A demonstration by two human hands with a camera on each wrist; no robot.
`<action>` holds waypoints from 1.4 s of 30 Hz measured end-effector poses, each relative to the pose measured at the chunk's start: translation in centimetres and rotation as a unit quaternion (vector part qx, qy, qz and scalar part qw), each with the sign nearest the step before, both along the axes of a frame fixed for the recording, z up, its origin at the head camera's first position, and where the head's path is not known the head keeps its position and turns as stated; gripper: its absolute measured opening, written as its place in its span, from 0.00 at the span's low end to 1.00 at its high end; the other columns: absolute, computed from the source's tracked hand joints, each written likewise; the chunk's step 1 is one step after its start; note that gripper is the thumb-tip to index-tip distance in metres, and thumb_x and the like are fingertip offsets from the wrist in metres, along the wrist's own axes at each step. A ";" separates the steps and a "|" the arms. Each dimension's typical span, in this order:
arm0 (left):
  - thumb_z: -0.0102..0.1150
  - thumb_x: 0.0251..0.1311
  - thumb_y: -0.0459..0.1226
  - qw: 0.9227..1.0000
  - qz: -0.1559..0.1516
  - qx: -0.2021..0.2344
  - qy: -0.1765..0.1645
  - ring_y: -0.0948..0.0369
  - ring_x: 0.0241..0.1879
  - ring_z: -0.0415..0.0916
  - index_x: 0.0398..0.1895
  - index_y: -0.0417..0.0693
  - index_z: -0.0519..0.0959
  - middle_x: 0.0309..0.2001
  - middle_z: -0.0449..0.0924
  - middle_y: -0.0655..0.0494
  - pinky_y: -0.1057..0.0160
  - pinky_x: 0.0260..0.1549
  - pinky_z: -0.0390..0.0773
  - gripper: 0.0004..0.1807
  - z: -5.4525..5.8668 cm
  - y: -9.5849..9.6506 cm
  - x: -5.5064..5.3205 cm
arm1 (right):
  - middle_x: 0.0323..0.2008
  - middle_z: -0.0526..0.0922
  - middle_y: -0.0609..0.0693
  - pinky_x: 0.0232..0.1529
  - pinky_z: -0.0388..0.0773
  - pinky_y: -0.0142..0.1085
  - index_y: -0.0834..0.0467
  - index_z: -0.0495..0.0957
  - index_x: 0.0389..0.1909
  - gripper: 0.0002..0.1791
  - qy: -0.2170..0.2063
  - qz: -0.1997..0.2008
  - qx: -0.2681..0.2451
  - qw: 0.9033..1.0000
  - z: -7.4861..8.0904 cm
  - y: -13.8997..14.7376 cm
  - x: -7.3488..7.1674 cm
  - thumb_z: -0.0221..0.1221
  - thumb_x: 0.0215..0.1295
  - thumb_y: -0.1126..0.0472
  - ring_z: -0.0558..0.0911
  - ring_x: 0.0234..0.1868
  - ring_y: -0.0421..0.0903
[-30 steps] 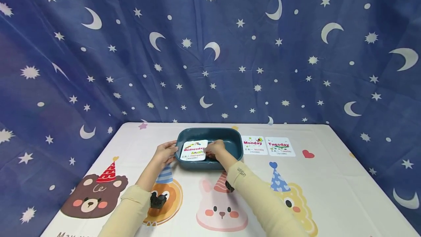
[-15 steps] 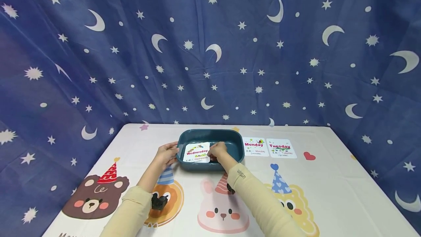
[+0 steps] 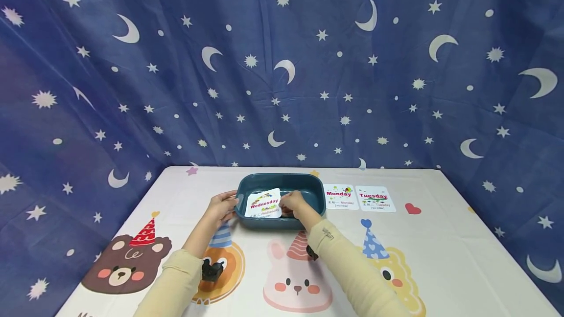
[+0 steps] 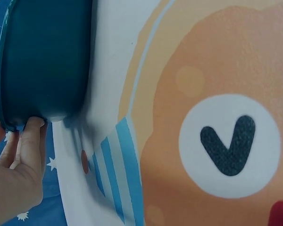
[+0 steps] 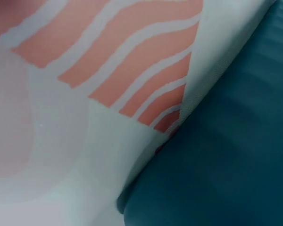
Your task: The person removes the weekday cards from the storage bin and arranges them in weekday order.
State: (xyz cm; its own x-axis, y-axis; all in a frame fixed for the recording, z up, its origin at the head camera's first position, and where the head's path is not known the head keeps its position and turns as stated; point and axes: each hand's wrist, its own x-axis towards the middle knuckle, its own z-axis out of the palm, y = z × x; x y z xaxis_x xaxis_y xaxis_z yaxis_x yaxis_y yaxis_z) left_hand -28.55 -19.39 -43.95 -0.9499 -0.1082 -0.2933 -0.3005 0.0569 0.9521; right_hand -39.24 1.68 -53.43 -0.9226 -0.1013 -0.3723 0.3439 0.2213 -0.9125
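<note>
A dark teal plastic tub [image 3: 282, 224] stands near the back of the table. My left hand [image 3: 222, 206] holds it by its left end, thumb at the rim and fingers against the outer wall; the left wrist view shows these fingers [image 4: 30, 146] on the tub's end. Inside the tub, my right hand [image 3: 293, 202] pinches the right edge of a white "Wednesday" card [image 3: 264, 204], which is slightly tilted with its printed face up. The right fingertips are partly hidden. Only the tub's outer wall [image 5: 217, 155] and the tablecloth show in the right wrist view.
Right of the tub, a "Monday" card [image 3: 341, 196] and a "Tuesday" card [image 3: 376, 199] lie face up side by side. The white tablecloth [image 3: 454, 253] bears printed cartoon animals. Behind the table hangs a blue curtain [image 3: 308, 126] with moons and stars.
The Wednesday card has shifted slightly right and now tilts, its right side higher. My right hand has stayed at its edge; the left hand keeps its hold on the tub.
</note>
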 end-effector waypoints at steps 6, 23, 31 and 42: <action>0.47 0.67 0.29 1.000 -0.004 0.001 0.002 0.59 0.44 0.77 0.66 0.36 0.63 0.65 0.65 0.35 0.70 0.35 0.79 0.24 0.2 0.0 -0.2 | 0.23 0.74 0.54 0.21 0.75 0.25 0.71 0.72 0.45 0.12 -0.006 -0.004 -0.001 1.000 10.3 0.4 7.8 0.53 0.60 0.76 0.70 0.16 0.37; 0.47 0.67 0.30 1.000 0.002 -0.001 -0.006 0.55 0.49 0.76 0.66 0.38 0.63 0.65 0.65 0.37 0.70 0.34 0.79 0.24 0.0 0.1 -0.2 | 0.30 0.78 0.53 0.21 0.74 0.27 0.65 0.65 0.61 0.29 -0.019 -0.008 -0.057 0.998 10.0 2.8 6.8 0.54 0.55 0.77 0.72 0.19 0.39; 0.46 0.67 0.30 1.000 0.000 -0.015 -0.009 0.51 0.54 0.73 0.66 0.39 0.63 0.65 0.65 0.37 0.67 0.38 0.80 0.24 0.1 -0.2 -0.1 | 0.39 0.80 0.56 0.26 0.78 0.31 0.66 0.65 0.61 0.27 -0.015 -0.016 -0.099 0.995 10.9 3.5 7.5 0.53 0.57 0.76 0.78 0.26 0.41; 0.47 0.68 0.31 1.000 -0.003 -0.018 -0.016 0.54 0.51 0.75 0.67 0.39 0.63 0.65 0.65 0.38 0.69 0.37 0.79 0.24 0.2 0.0 -0.1 | 0.39 0.77 0.53 0.29 0.76 0.33 0.65 0.63 0.61 0.25 -0.010 0.002 -0.134 0.991 12.1 5.7 8.5 0.50 0.61 0.73 0.77 0.27 0.41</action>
State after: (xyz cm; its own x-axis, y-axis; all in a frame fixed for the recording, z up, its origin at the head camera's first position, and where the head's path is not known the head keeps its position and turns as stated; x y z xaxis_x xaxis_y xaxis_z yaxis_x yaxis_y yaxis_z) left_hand -28.66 -19.43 -43.76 -0.9406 -0.1143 -0.3196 -0.3304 0.0928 0.9393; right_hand -30.78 7.33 -41.33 -0.9150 -0.2029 -0.3488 0.3612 -0.0265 -0.9321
